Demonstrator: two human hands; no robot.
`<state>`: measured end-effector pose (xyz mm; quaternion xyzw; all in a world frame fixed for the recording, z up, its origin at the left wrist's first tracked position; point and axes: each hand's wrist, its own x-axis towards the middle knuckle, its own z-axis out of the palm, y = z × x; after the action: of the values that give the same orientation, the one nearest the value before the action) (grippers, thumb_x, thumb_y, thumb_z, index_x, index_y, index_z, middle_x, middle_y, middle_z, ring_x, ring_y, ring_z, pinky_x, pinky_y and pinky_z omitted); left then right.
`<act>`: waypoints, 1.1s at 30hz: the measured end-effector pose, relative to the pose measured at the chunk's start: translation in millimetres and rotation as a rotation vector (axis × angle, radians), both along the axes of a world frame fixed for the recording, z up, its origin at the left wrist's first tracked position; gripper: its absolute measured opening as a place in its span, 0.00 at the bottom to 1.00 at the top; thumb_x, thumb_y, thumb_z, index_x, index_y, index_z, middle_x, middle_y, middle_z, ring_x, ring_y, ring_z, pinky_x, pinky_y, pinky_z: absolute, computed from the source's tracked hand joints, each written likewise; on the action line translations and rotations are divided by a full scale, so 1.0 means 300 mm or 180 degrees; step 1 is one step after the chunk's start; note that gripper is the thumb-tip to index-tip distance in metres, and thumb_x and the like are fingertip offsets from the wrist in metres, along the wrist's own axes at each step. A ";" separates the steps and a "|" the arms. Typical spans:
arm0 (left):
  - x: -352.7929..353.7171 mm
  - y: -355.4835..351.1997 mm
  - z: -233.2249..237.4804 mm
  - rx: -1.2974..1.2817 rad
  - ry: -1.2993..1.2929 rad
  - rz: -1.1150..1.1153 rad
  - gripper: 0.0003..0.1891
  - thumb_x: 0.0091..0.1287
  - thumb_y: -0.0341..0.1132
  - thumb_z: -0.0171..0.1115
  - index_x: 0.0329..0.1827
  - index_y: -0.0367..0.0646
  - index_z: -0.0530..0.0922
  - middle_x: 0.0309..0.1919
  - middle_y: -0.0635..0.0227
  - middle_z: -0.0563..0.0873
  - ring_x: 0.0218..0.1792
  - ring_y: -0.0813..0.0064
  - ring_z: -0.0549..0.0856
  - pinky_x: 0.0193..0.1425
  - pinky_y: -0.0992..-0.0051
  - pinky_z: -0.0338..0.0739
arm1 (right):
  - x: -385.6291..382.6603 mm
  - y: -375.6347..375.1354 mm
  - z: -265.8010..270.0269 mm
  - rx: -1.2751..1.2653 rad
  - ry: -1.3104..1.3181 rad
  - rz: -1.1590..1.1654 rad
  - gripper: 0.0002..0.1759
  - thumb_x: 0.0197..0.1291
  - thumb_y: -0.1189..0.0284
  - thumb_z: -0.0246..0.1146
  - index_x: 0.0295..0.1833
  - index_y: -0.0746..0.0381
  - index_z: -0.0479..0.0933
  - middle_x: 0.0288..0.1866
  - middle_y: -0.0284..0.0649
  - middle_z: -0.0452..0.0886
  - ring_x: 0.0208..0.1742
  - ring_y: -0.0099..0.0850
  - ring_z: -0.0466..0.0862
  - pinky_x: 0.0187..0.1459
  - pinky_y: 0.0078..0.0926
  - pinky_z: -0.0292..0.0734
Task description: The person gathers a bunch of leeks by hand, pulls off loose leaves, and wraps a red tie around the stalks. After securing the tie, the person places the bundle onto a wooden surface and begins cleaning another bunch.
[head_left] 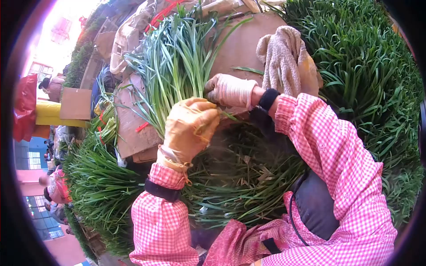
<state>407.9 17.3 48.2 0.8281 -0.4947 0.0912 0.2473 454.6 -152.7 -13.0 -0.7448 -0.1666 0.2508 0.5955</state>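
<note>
nearest, the checked sleeves (159, 221) frame the work: the left forearm points almost straight ahead, while the right bends at the elbow and angles inward. the yellow-gloved left hand (191, 126), its back up, looks closed round the lower stems of a green bunch (179, 66). just beside it, the right hand (228, 90) has its fingers drawn in at the stem ends; whether it grips any stems, i cannot tell. the step in hand seems to be gathering and evening the stems; the next move calls for a snug left hold and stem ends kept level. the bunch lies on the worktop (242, 48), stem ends by the near edge, leaves spreading towards the far edge. a spare glove (284, 57) lies near the right edge.
</note>
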 end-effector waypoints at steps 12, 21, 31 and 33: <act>0.043 0.051 -0.114 -0.0320 0.0363 0.0145 0.11 0.49 0.23 0.64 0.37 0.44 0.83 0.40 0.66 0.86 0.46 0.64 0.83 0.56 0.67 0.74 | -0.181 -0.142 0.077 -0.1120 -0.0528 -0.0187 0.14 0.56 0.65 0.62 0.24 0.64 0.76 0.15 0.35 0.74 0.17 0.26 0.75 0.23 0.29 0.72; 0.038 0.057 -0.092 -0.0465 0.0493 0.0453 0.12 0.49 0.21 0.65 0.38 0.43 0.83 0.40 0.65 0.86 0.47 0.64 0.83 0.56 0.69 0.74 | -0.309 -0.074 -0.215 -0.2023 -0.0959 0.0082 0.19 0.59 0.57 0.56 0.42 0.61 0.80 0.33 0.48 0.83 0.36 0.46 0.83 0.41 0.41 0.76; 0.042 0.047 -0.086 -0.0262 0.0418 0.0398 0.12 0.50 0.21 0.66 0.38 0.43 0.83 0.41 0.65 0.86 0.48 0.64 0.82 0.56 0.68 0.74 | -0.329 0.023 -0.306 -0.2193 -0.0935 -0.0193 0.22 0.60 0.53 0.55 0.41 0.61 0.81 0.36 0.50 0.83 0.39 0.49 0.82 0.41 0.44 0.76; 0.039 0.045 -0.081 -0.0256 0.0464 0.0412 0.12 0.50 0.22 0.66 0.38 0.42 0.83 0.41 0.65 0.86 0.48 0.65 0.83 0.56 0.69 0.73 | -0.317 0.042 -0.281 -0.2154 -0.0822 -0.0299 0.22 0.59 0.54 0.55 0.40 0.61 0.81 0.35 0.50 0.83 0.38 0.49 0.83 0.41 0.44 0.77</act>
<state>419.8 30.9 23.9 0.8521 -0.4168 0.0663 0.3094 359.5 -140.2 -97.2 -0.9320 -0.1136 0.1680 0.3003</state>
